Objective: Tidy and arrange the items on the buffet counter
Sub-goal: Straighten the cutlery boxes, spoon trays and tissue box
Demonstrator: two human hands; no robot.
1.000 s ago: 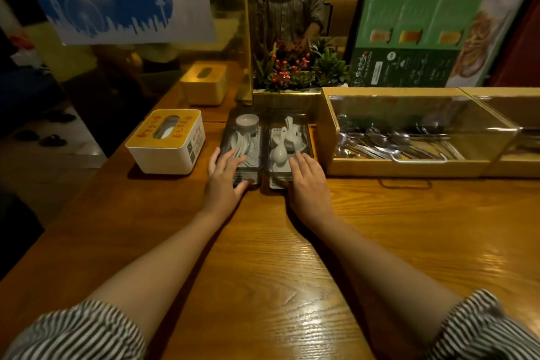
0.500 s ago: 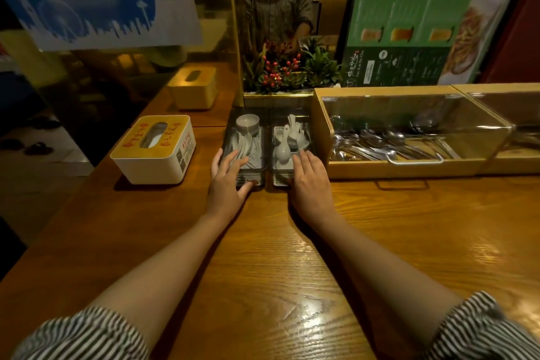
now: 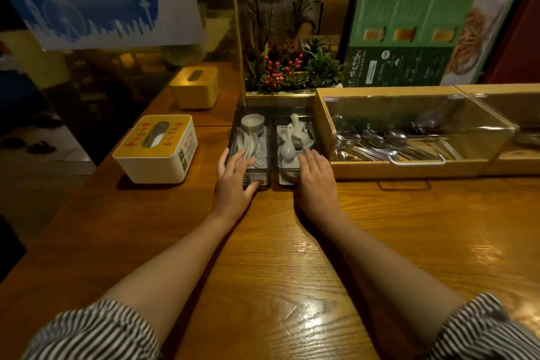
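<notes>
Two clear trays, head view. Left tray [image 3: 252, 149], white spoons and a small bowl [image 3: 252, 122]; right tray [image 3: 295, 145], white ladle-spoons; side by side at 12 o'clock on the wooden counter [image 3: 277, 257]. Left hand [image 3: 233, 184]: fingers spread flat on the left tray's near end, gripping nothing. Right hand [image 3: 317, 181]: flat likewise on the right tray; thumb hidden, probably no grip. Cutlery box [image 3: 409, 137] at 2 o'clock, tissue box [image 3: 156, 149] at 10. Handling: push both trays evenly, near edges level, pressure low so contents don't shift.

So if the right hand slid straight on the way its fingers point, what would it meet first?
Probably the white ceramic soup spoons in the right-hand clear plastic tray, just beyond the right hand; depth is hard to judge.
</notes>
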